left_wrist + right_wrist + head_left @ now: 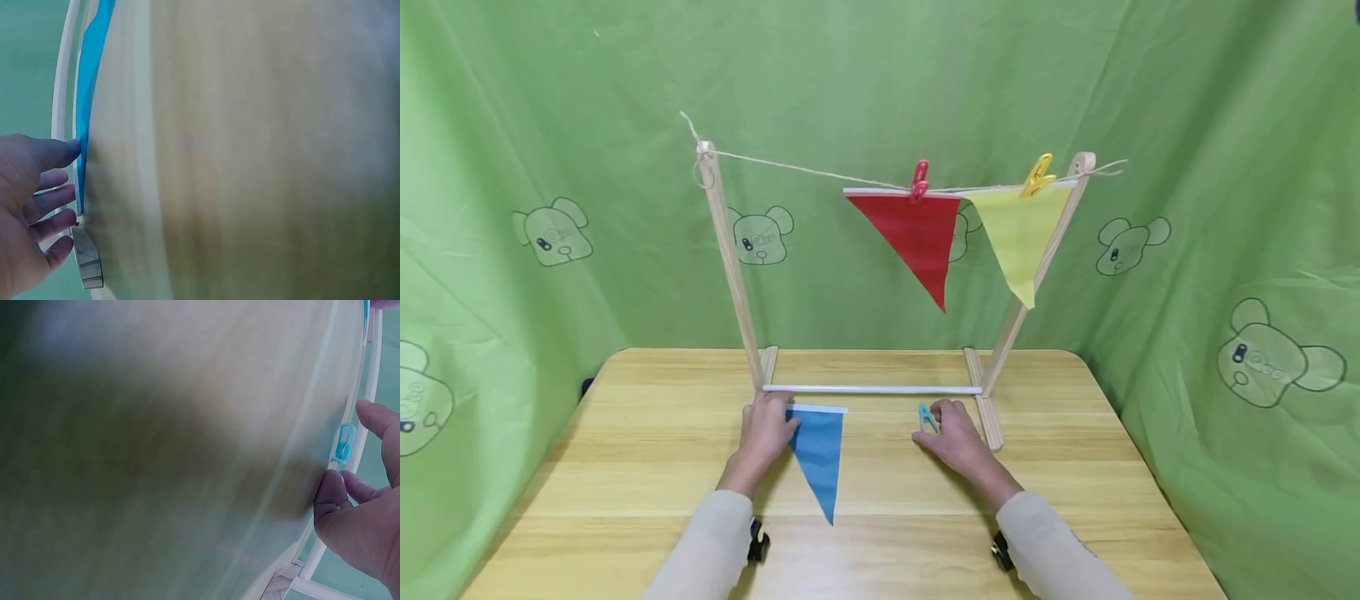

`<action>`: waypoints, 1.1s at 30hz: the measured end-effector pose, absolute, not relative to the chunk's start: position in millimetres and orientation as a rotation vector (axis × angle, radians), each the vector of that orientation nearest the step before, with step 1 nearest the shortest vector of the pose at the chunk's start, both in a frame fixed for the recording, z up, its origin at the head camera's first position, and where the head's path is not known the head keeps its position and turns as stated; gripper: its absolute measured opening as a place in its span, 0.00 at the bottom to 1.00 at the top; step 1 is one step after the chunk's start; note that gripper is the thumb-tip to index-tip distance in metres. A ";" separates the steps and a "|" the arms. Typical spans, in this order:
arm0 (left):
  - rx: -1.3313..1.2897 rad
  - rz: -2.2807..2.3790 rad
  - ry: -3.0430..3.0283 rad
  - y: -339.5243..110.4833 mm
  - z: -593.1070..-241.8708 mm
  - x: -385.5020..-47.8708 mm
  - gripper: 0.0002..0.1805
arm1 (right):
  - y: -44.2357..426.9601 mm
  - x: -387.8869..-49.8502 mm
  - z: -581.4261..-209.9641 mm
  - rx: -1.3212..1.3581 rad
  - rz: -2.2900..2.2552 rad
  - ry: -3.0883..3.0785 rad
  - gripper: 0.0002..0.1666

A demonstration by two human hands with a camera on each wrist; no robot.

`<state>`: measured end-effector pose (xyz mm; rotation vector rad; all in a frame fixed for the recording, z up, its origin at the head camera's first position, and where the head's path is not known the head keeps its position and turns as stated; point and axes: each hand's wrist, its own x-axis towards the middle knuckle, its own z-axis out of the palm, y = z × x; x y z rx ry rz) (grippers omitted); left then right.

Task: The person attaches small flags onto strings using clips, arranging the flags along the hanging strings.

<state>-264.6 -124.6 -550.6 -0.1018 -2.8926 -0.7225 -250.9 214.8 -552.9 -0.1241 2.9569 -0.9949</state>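
Observation:
A blue triangular pennant (820,450) with a white top strip lies on the table at centre left. My left hand (766,427) is at its upper left corner, thumb tip at the flag's edge and fingers spread loosely. In the left wrist view the blue pennant (90,69) appears nearly edge-on beside the thumb. My right hand (957,433) is around a light blue clothespin (928,418). The right wrist view shows that clothespin (344,442) between thumb and fingers, with gaps beside it. A red pennant (917,233) and a yellow pennant (1018,233) hang from a string (805,171).
The string spans two wooden posts (730,258), joined low down by a white rod (872,389). A red clothespin (920,181) and a yellow clothespin (1037,175) grip the hanging pennants. Behind the wooden table (880,492) hangs a green curtain (850,75).

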 end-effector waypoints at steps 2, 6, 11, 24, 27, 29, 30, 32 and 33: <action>-0.122 -0.711 -2.895 -124.3 -550.6 -264.8 0.19 | 214.5 -250.9 -552.5 -0.116 -0.997 2.955 0.38; -0.157 -0.693 -2.880 -122.9 -551.9 -264.2 0.16 | 214.5 -250.8 -551.7 -0.101 -0.991 2.954 0.38; -0.188 -0.712 -2.856 -121.3 -553.6 -262.7 0.18 | 214.4 -250.8 -551.1 -0.103 -0.990 2.952 0.38; -0.248 -0.837 -2.794 -120.9 -557.1 -259.8 0.19 | 213.0 -252.1 -552.9 -0.138 -0.919 3.000 0.33; -0.232 -0.827 -2.807 -120.6 -556.6 -259.4 0.18 | 211.8 -253.2 -554.3 -0.144 -0.892 3.022 0.31; -0.228 -0.799 -2.816 -120.6 -556.7 -259.5 0.16 | 211.0 -253.5 -555.1 -0.151 -0.879 3.034 0.30; -0.223 -0.788 -2.817 -120.5 -556.7 -259.3 0.16 | 210.8 -253.8 -555.4 -0.156 -0.875 3.041 0.30; -0.218 -0.763 -2.819 -120.7 -557.3 -259.3 0.15 | 210.5 -254.0 -555.6 -0.161 -0.869 3.048 0.29; -0.217 -0.754 -2.818 -120.8 -557.4 -259.1 0.15 | 210.5 -254.1 -555.7 -0.162 -0.864 3.050 0.28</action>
